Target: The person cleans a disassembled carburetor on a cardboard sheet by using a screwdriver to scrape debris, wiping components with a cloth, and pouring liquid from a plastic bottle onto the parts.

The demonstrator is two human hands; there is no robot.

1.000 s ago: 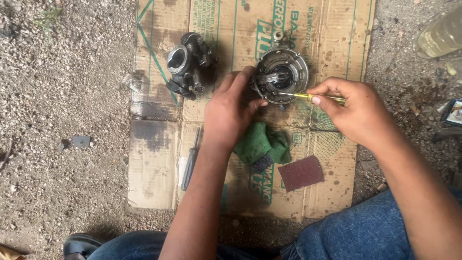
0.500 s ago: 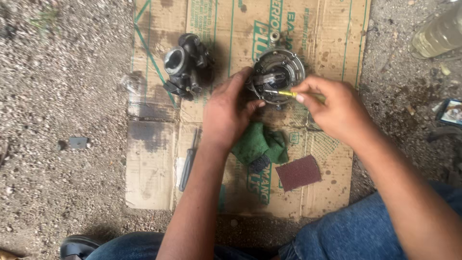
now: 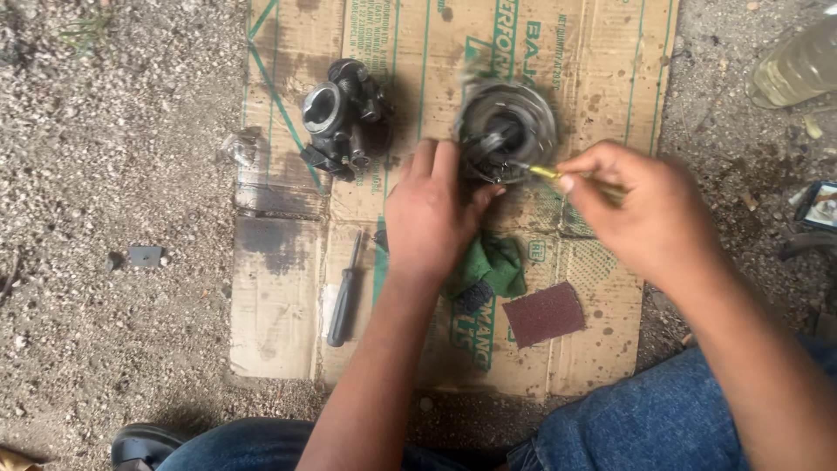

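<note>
The flattened cardboard sheet [image 3: 288, 296] lies on the gravel ground [image 3: 105, 262] and carries everything you work on. On its upper middle sits the round metal housing [image 3: 508, 122], blurred at its rim. Your left hand [image 3: 432, 218] rests flat beside it, fingertips touching its lower left edge, its grip loose and holding nothing. Your right hand [image 3: 649, 214] pinches a thin yellow-handled tool [image 3: 549, 173], grip narrow around it, the tip poking into the housing's lower right side. Left of the housing stands a dark carburettor body [image 3: 340, 118], apart from both hands. A green cloth [image 3: 493, 266] lies partly under your left wrist. Near it are a reddish sandpaper piece [image 3: 545, 314] and a black screwdriver [image 3: 344, 296].
</note>
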